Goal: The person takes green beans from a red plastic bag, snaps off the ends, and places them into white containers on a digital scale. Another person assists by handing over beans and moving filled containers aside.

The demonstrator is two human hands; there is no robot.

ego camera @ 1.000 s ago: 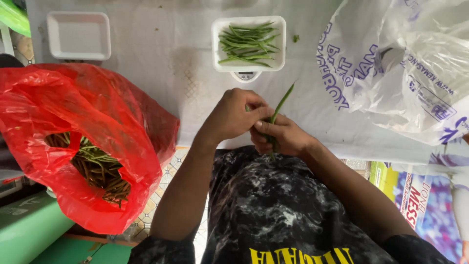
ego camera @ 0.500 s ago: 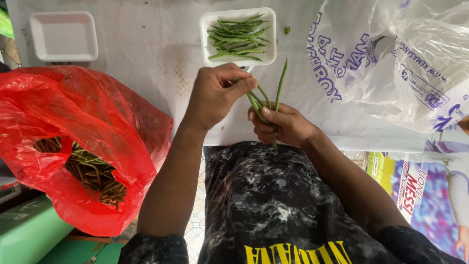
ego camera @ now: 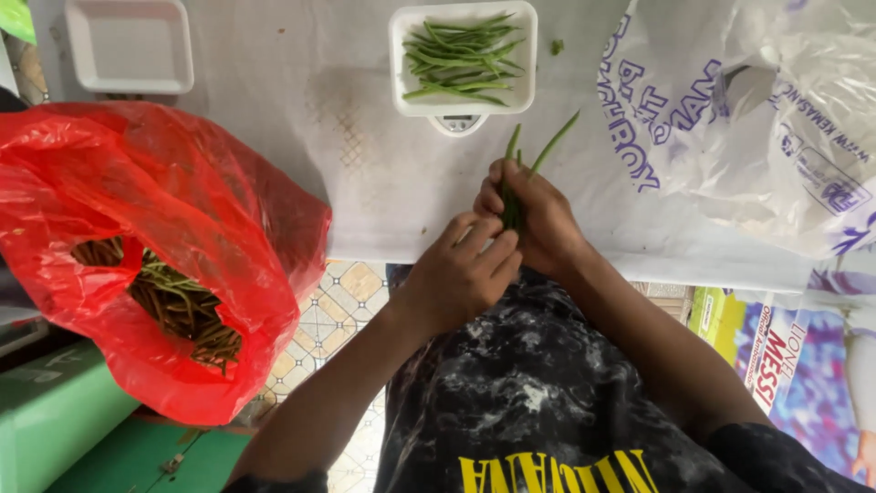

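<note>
My right hand (ego camera: 538, 215) grips a small bunch of green beans (ego camera: 522, 169), whose tips stick up past the fingers above the white table edge. My left hand (ego camera: 461, 269) sits just below and left of it, fingers curled against the lower ends of the same beans. Straight ahead, a white foam tray (ego camera: 406, 55) holding several green beans rests on a small scale (ego camera: 459, 122). A red plastic bag (ego camera: 164, 228) at my left hangs open with many more beans inside.
An empty white foam tray (ego camera: 128, 44) lies at the far left of the white-covered table (ego camera: 292, 119). Crumpled white printed plastic bags (ego camera: 757, 119) fill the right side. A green box (ego camera: 55, 420) stands at lower left, above a tiled floor (ego camera: 338, 306).
My left hand has dropped from up near the tray back to the bottom of the bunch. My right hand has risen slightly with the beans.
</note>
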